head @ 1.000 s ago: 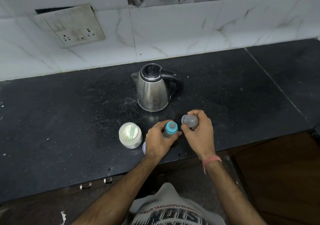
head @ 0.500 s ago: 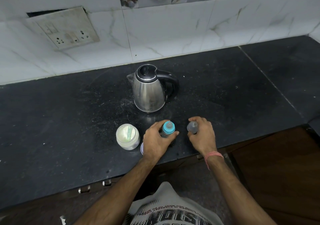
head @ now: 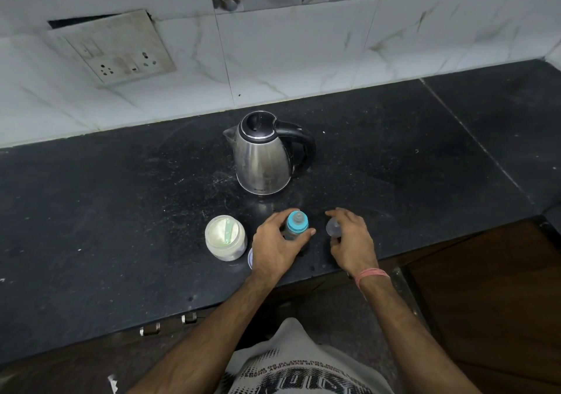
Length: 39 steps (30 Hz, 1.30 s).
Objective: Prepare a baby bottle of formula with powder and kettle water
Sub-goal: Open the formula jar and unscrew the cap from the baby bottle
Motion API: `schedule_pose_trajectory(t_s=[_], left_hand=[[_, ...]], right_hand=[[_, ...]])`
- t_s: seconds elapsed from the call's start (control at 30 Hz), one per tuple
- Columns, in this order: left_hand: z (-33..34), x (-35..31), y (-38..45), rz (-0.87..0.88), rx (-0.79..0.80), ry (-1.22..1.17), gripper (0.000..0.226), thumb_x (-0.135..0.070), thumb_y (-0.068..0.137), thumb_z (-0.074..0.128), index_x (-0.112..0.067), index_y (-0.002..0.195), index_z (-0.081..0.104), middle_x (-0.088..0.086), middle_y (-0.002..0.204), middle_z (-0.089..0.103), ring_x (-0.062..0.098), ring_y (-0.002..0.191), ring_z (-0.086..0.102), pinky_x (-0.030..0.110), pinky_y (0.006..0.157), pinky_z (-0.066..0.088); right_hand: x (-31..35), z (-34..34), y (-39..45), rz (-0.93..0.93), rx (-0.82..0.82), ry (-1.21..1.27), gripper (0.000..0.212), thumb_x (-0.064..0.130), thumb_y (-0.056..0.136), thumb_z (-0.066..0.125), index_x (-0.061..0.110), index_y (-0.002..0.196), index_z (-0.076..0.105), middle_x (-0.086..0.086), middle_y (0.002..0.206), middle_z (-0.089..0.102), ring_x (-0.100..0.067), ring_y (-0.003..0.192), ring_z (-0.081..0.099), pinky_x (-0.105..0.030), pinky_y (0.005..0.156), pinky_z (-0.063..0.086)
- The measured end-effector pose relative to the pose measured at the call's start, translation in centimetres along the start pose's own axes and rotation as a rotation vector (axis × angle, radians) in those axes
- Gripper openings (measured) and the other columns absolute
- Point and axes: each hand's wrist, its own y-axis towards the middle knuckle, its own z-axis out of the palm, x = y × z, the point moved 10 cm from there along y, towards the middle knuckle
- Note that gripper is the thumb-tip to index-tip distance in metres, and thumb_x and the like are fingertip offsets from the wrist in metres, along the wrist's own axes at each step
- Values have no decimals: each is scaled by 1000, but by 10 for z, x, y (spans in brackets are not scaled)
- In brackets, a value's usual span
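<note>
The left hand (head: 274, 246) covers most of the baby bottle (head: 296, 225), so only its blue collar and the nipple on top can be seen; the fingers are closed around the body of the bottle, which stands upright on the black surface (head: 121, 211). Just beside it on the right stands the clear cap (head: 333, 227), partly hidden by the right hand (head: 352, 242); this hand bends loosely over the cap, and I cannot tell if the fingers touch it or grip it. A small round lid (head: 249, 257) shows only a thin edge from under the left hand. The open jar of powder (head: 225, 237) stands near, on the left side, with a pale scoop inside. The steel kettle (head: 264, 157) is behind the bottle, its lid closed. The surface is dark stone with white dust and speckles. Behind it is a wall of white marble tiles with a dirty socket plate (head: 115, 49).
</note>
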Motion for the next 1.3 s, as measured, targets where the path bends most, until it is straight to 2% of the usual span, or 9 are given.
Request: schedule_pose_trajectory(t_s=[0.1,0.23,0.4,0.5,0.67,0.83,1.0,1.2,1.3], left_hand=[[0,0,0,-7,4,-13,64,-62,79,99,-41,135,77,-23,127,76,-3,118,73,35,100,67],[0,-4,0,-2,-2,-35,62,-56,80,101,-39,135,78,-22,127,77,-3,118,73,34,100,66],[0,-2,-1,-7,15,-26,57,-54,85,94,-42,138,77,-23,127,80,-3,117,75,34,101,65],[2,2,-3,-11,61,29,56,-46,85,92,-45,139,76,-25,121,82,-4,110,77,33,100,66],[-1,6,-3,2,60,132,50,-37,89,87,-39,138,79,-19,119,85,0,107,78,35,96,67],[-2,1,-2,25,43,169,45,-32,93,85,-33,138,80,-15,117,86,2,102,79,33,93,67],[-1,1,0,25,65,182,39,-34,92,80,-33,131,81,-16,108,86,3,94,79,37,87,68],[-3,-1,-2,-30,69,196,62,-69,78,63,-33,124,82,-12,103,86,7,90,78,29,79,59],[-4,-2,-1,-27,75,200,64,-70,77,69,-33,128,82,-13,105,86,6,93,78,30,81,60]], right_hand=[[12,-17,-5,-59,-92,41,66,2,91,79,28,149,61,6,159,52,-17,152,39,-29,123,36],[36,-50,-20,-134,-276,249,39,9,94,73,25,129,71,13,128,66,-7,122,58,-32,105,53],[67,-25,-22,-216,-90,298,50,48,94,77,34,140,64,23,129,61,-2,111,64,-26,90,57],[74,-13,-17,-230,-58,162,63,62,91,79,32,144,63,18,136,60,-2,116,64,-27,98,55],[83,-9,-11,-209,-69,104,61,52,86,88,28,138,66,12,134,63,-9,119,64,-34,102,58],[91,-9,-10,-242,-67,37,54,42,91,86,25,138,67,9,135,65,-12,126,57,-25,101,44],[102,-7,-10,-305,-4,36,50,27,94,84,24,142,68,9,141,67,-13,129,55,-28,110,47],[94,-3,-2,-314,200,140,52,7,94,81,35,137,70,15,138,65,-3,123,46,-33,114,48],[98,-2,3,-323,314,129,62,10,91,84,39,142,64,16,137,61,-6,125,44,-36,115,46]])
